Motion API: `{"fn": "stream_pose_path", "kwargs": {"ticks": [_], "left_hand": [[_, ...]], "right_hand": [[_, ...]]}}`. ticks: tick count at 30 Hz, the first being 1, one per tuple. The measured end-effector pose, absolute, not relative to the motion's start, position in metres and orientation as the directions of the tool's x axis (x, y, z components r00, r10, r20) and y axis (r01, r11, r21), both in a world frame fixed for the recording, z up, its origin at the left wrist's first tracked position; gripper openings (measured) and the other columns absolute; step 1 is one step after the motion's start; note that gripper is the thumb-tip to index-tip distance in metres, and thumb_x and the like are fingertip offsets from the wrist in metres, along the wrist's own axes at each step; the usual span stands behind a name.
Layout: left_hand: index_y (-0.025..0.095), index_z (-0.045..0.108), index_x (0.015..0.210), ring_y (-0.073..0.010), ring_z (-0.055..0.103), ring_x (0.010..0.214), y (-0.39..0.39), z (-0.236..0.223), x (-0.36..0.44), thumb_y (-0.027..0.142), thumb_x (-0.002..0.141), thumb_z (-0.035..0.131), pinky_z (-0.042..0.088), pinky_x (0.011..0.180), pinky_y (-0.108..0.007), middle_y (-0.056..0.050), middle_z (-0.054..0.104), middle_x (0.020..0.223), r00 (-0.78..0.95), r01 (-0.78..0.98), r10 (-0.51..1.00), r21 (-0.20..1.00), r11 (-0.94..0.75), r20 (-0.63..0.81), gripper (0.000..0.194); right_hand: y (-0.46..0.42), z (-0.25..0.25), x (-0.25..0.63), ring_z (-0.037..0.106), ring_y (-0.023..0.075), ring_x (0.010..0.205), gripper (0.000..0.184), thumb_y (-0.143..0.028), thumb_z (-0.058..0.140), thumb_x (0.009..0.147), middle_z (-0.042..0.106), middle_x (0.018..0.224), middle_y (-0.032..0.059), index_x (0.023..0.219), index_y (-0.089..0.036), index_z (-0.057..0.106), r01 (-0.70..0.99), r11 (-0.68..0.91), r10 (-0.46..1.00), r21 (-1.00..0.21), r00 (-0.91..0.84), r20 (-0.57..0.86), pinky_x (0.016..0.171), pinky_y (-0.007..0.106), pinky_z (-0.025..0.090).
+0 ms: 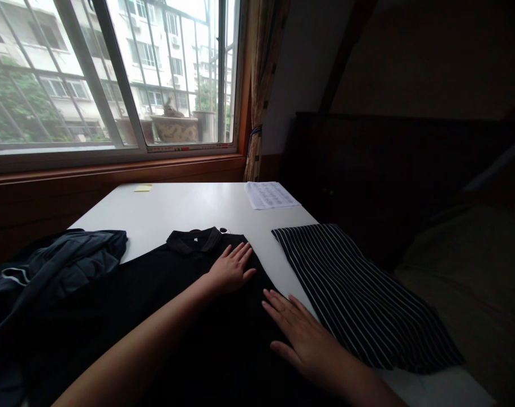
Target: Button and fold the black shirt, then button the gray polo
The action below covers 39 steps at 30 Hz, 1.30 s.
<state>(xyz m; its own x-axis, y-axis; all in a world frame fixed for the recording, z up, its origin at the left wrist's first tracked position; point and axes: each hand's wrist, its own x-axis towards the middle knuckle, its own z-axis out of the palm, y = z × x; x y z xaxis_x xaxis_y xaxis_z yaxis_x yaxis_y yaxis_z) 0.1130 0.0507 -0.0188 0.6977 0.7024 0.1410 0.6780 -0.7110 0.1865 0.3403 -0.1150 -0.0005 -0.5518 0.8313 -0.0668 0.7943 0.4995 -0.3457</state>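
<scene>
A black collared shirt [155,294] lies spread over the white table, its collar toward the window and a small pale label inside the neck. My left hand [230,268] rests flat on the shirt near the shoulder, right of the collar, fingers stretched out. Lower and to the right, my right hand [297,333] is at the shirt's right side with fingers extended; whether its palm presses on the cloth I cannot tell. Neither hand grips anything. Beside my right hand lies a black garment with white stripes [359,288], laid flat.
Crumpled dark blue clothing [83,257] lies at the table's left. Printed sheets [271,195] and a yellow sticky note [143,187] sit on the far part of the white table [189,203]. A small white round thing [224,230] shows behind the collar. Beyond is a barred window.
</scene>
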Motion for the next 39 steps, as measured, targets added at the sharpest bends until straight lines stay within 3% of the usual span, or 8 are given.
{"fn": "stream_pose_path", "kwargs": {"ticks": [9,16,18,21,24,28,34,39], "left_hand": [[0.017,0.029,0.158,-0.0274,0.019,0.155,0.071,-0.018,0.120,0.050,0.104,0.037,0.016,0.125,-0.053,-0.011,0.022,0.166,0.678,0.702,0.723,0.175,-0.690,0.133,0.064],[0.021,0.026,0.159,-0.0306,0.017,0.155,0.036,-0.006,0.084,0.049,0.105,0.038,0.018,0.123,-0.057,-0.007,0.020,0.166,0.750,0.647,0.660,0.159,-0.746,0.042,0.062],[0.026,0.024,0.160,-0.0304,0.017,0.154,0.016,-0.004,0.066,0.051,0.104,0.039,0.019,0.123,-0.057,-0.005,0.021,0.166,0.783,0.606,0.621,0.166,-0.778,0.047,0.063],[0.032,0.025,0.159,-0.0290,0.021,0.153,-0.016,-0.002,0.043,0.051,0.104,0.042,0.021,0.124,-0.056,-0.002,0.028,0.165,0.826,0.533,0.553,0.164,-0.830,0.109,0.060],[0.030,0.021,0.160,-0.0285,0.024,0.153,-0.039,-0.004,0.030,0.044,0.103,0.048,0.022,0.124,-0.055,-0.004,0.030,0.164,0.844,0.485,0.505,0.145,-0.863,0.180,0.065],[0.024,0.025,0.159,-0.0283,0.030,0.151,-0.051,-0.007,0.029,0.031,0.102,0.049,0.027,0.123,-0.056,-0.008,0.037,0.161,0.847,0.469,0.483,0.117,-0.876,0.224,0.062],[0.016,0.045,0.149,-0.0281,0.049,0.140,-0.052,-0.011,0.030,0.017,0.093,0.052,0.045,0.115,-0.048,-0.012,0.053,0.151,0.816,0.490,0.498,0.106,-0.865,0.293,0.056],[0.017,0.047,0.148,-0.0274,0.050,0.139,-0.052,-0.012,0.027,0.016,0.092,0.052,0.047,0.114,-0.047,-0.011,0.054,0.150,0.811,0.488,0.505,0.135,-0.863,0.296,0.056]], "right_hand": [[-0.130,0.002,0.344,0.017,0.0272,0.155,0.070,-0.052,0.047,0.102,0.014,0.169,0.0015,0.161,-0.034,0.015,0.817,0.463,0.852,-0.342,-0.517,-0.081,0.127,0.053,0.016],[-0.130,0.010,0.345,0.019,0.0262,0.154,0.068,-0.051,0.050,0.101,0.017,0.168,0.0008,0.160,-0.035,0.020,0.824,0.441,0.854,-0.355,-0.507,-0.116,0.126,0.051,0.019],[-0.128,0.017,0.343,0.026,0.0265,0.152,0.063,-0.051,0.049,0.102,0.024,0.167,0.0011,0.159,-0.035,0.027,0.823,0.445,0.856,-0.353,-0.506,-0.102,0.125,0.052,0.022],[-0.119,0.029,0.336,0.045,0.0271,0.142,0.049,-0.048,0.046,0.103,0.047,0.156,0.0030,0.150,-0.032,0.048,0.835,0.443,0.881,-0.326,-0.474,-0.017,0.120,0.053,0.033],[-0.097,0.035,0.320,0.054,0.0253,0.134,0.042,-0.037,0.044,0.105,0.057,0.148,0.0057,0.142,-0.025,0.057,0.837,0.469,0.883,-0.284,-0.448,0.138,0.116,0.050,0.040],[-0.054,0.019,0.289,0.044,0.0267,0.143,0.048,-0.034,0.043,0.104,0.048,0.155,0.0121,0.146,-0.015,0.052,0.816,0.525,0.848,-0.242,-0.480,0.224,0.120,0.049,0.034],[0.006,-0.010,0.252,0.021,0.0285,0.153,0.066,-0.044,0.040,0.104,0.024,0.165,0.0181,0.155,-0.004,0.034,0.851,0.476,0.880,-0.221,-0.465,0.103,0.125,0.047,0.022],[0.038,-0.015,0.242,0.016,0.0275,0.155,0.075,-0.056,0.033,0.103,0.018,0.166,0.0173,0.157,-0.004,0.030,0.886,0.415,0.910,-0.205,-0.407,0.084,0.126,0.044,0.015]]}}
